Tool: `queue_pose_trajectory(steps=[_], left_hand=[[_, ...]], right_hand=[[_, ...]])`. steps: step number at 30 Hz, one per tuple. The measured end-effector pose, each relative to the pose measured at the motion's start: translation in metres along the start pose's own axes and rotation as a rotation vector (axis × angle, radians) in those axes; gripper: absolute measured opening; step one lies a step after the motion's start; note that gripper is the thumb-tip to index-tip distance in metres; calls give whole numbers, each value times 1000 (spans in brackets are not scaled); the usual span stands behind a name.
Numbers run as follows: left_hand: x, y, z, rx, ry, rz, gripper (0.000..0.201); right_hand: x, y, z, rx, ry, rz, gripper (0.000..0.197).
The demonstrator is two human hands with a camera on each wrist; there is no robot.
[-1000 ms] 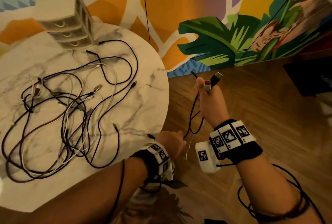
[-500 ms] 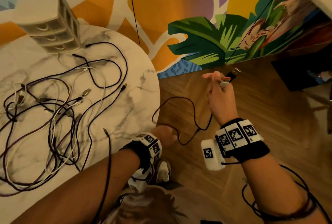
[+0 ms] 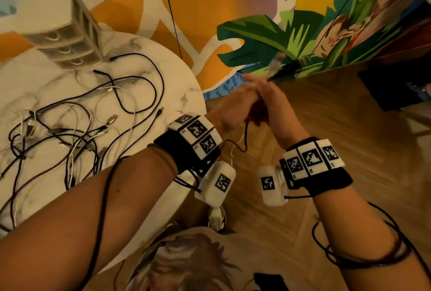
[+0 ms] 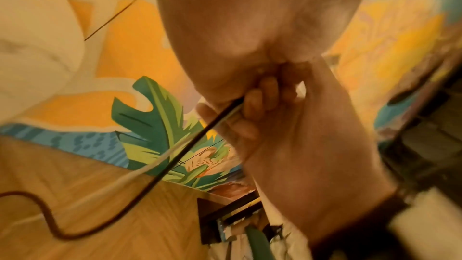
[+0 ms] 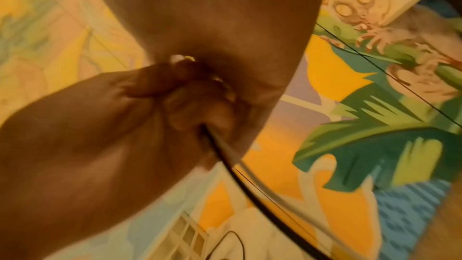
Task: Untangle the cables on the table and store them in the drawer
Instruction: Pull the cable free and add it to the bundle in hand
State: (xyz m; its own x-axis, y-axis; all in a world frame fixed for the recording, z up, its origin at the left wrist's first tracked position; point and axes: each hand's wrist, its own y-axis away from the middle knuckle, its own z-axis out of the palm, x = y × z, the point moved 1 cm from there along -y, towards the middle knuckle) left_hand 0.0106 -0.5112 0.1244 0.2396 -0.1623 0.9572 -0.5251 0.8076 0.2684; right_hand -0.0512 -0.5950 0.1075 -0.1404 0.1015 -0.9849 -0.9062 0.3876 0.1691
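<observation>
Both of my hands meet in the air to the right of the table, over the wooden floor. My right hand point(image 3: 268, 97) grips a black cable point(image 4: 175, 155) and a white cable point(image 4: 140, 171) together; their plugs point(image 3: 283, 65) stick up blurred above it. My left hand point(image 3: 233, 109) is pressed against it, fingers curled round the same two cables point(image 5: 225, 157). A short black loop point(image 3: 245, 141) hangs below the hands. The tangle of black and white cables point(image 3: 81, 132) lies on the marble table point(image 3: 182, 85). The small drawer unit point(image 3: 67, 41) stands at the table's far side, drawers closed.
A painted wall rises behind the table, with a thin black cord point(image 3: 172, 18) hanging down it. A dark low piece of furniture point(image 3: 394, 88) stands on the floor at the right. My shoe point(image 3: 217, 217) is below the table's edge.
My left hand has risen from low beside the table edge up to my right hand and closed on the cables. The hanging loop has become much shorter. The right hand moved up and away.
</observation>
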Motion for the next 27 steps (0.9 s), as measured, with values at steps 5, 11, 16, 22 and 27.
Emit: queue_pose_trajectory(steps=[5,11,16,22,27], left_hand=[[21,-4,-7,0,-187,100,43],[38,8,4,6,-1175,481,39],[66,6,-10,120,-1326,637,28],[56,6,-19,182,-1180,772,31],[23,5,-13,11,-774,420,40]], right_hand=[[64,10,3,-173,304,91,34],[129,2,-17,283,311,394,42],[157,5,-32,330,378,510,40],[166,21,-10,-69,920,407,43],[176,25,-21,7,802,361,19]])
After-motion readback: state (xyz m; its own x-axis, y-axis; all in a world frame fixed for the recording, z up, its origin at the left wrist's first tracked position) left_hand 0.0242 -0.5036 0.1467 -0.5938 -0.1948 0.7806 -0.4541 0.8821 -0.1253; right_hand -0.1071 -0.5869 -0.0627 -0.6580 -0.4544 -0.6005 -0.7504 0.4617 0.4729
